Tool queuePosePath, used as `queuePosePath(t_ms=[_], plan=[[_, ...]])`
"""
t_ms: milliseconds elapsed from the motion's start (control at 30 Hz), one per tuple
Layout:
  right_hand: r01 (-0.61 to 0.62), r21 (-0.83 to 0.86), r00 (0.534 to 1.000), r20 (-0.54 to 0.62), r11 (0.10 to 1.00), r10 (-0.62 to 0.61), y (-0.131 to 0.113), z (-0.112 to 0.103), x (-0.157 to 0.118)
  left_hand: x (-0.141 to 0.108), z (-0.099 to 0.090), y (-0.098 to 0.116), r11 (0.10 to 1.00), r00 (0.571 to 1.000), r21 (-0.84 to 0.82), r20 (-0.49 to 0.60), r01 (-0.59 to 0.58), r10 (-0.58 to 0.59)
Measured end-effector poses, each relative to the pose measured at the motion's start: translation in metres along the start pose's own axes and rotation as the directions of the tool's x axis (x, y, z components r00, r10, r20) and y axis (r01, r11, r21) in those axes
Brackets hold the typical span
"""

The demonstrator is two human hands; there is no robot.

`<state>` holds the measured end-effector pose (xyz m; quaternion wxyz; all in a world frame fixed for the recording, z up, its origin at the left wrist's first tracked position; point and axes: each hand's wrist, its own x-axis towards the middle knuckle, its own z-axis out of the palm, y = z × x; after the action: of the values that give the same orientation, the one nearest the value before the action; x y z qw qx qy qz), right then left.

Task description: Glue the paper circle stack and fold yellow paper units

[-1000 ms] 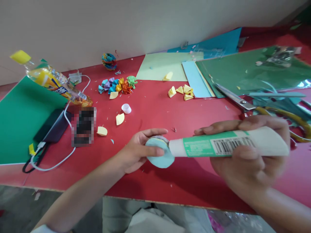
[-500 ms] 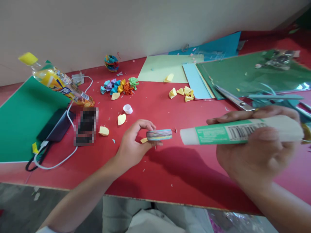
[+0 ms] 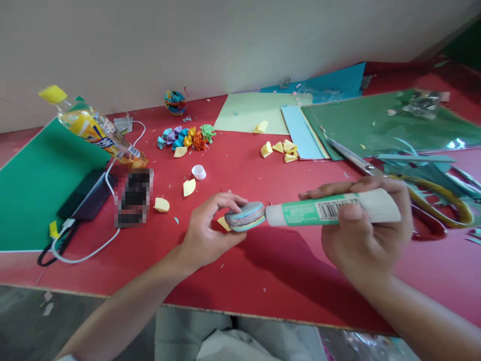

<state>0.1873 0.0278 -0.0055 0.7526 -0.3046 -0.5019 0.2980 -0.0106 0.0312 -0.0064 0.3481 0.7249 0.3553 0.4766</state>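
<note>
Between the thumb and fingers of my left hand [image 3: 210,225] is a round stack of coloured paper layers [image 3: 246,216], its striped edge turned to the right. My right hand [image 3: 366,230] grips a white and green glue tube [image 3: 311,210], held level with its nozzle end against the stack's right edge. Whether glue comes out cannot be seen. A white cap [image 3: 199,172] lies on the red table beyond my left hand. Folded yellow paper pieces [image 3: 290,150] are grouped farther back, and single yellow pieces [image 3: 161,204] lie to the left.
Scissors [image 3: 436,198] and teal paper scraps lie at the right. Coloured paper sheets [image 3: 349,120] are spread at the back. Gathered paper pieces [image 3: 199,138] and a paper ball [image 3: 175,102] sit back left. A drink bottle [image 3: 97,130], phone [image 3: 133,198] and power bank [image 3: 84,195] with cables are left.
My right hand has brought the glue tube left, so its nozzle end meets the paper stack. My left hand has tilted the stack, showing more of its top face.
</note>
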Motion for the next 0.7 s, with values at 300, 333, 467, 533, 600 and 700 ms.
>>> queuePosePath(t_ms=[300,333,467,533,600,700], plan=[[-0.027,0.002,0.999,-0.039,1.000,0.027,-0.0016,-0.0004,0.0014,-0.0033,-0.0015,0.0024,0.997,1.000,-0.075,0.014,-0.015,0.016],[-0.023,0.006,0.999,-0.034,1.000,0.023,-0.0022,-0.0003,0.0016,-0.0031,-0.0015,0.0025,0.997,1.000,-0.077,0.013,-0.016,0.017],[-0.021,0.016,1.000,-0.016,1.000,0.021,-0.0037,-0.0001,0.0023,-0.0009,-0.0017,0.0017,0.996,0.996,-0.022,0.029,-0.090,0.090],[-0.014,0.034,1.000,-0.012,0.999,0.015,-0.0034,0.0001,0.0022,0.0003,-0.0023,0.0004,0.986,0.985,0.021,0.041,-0.166,0.165],[-0.004,0.069,1.000,-0.012,0.998,0.005,-0.0023,0.0007,0.0016,0.0005,-0.0033,-0.0008,0.972,0.974,0.070,0.047,-0.224,0.221],[-0.009,0.123,1.000,-0.005,0.992,0.010,-0.0011,0.0022,-0.0002,-0.0017,-0.0044,-0.0012,0.954,0.967,0.161,0.054,-0.255,0.249]])
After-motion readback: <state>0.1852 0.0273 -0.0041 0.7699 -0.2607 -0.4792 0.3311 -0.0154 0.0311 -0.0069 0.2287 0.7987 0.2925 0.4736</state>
